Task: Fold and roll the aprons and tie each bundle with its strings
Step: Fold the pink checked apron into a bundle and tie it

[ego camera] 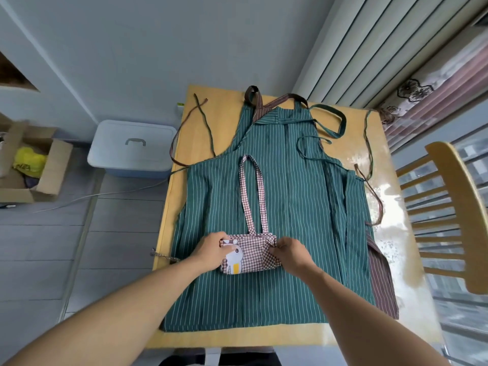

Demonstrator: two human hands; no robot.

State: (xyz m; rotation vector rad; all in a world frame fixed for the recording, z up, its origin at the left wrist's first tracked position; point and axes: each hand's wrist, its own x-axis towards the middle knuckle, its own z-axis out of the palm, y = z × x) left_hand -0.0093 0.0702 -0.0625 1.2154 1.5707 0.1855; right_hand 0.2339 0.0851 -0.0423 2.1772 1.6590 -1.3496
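A small red-and-white checked apron [253, 256] lies rolled into a bundle on top of a flat green striped apron [290, 207]. A cartoon patch shows on the bundle's left end. Its checked neck loop [252, 191] stretches away from me over the green cloth. My left hand [211, 250] grips the bundle's left end. My right hand [289, 250] pinches the fabric at the bundle's right end. A brown striped apron [380, 283] lies under the green one, showing at the right edge and at the top. Thin strings trail over the wooden table [227, 107].
A wooden chair [449, 207] stands at the table's right side. On the floor to the left are a lidded plastic bin [132, 147] and an open cardboard box [34, 167]. A curtain and window run along the right.
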